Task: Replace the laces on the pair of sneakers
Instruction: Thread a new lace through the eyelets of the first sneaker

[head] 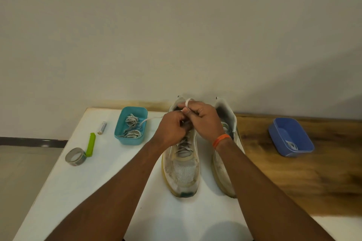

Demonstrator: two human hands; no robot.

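**Tying off the left-hand sneaker; its partner not yet laced up top**

Far out to the left of the left hand (172, 129) lie a roll of tape (76, 156), a green clip (90, 144) and a battery (102, 127). Nearer that hand sits a teal tub (120, 121) holding bundled grey laces (131, 127). Both hands meet over the top of the left-hand sneaker (182, 170). The left hand's fingers are curled, pinching the white lace (187, 101), and the right hand (203, 121) holds a loop of it around a fingertip. Lacing shows below the hands, so this shoe looks close to finished. Under the right wrist stands the other sneaker (225, 170); its lacing is mostly hidden. Well right of the right hand, a blue tub (278, 135) holds something white, probably the remaining lace.
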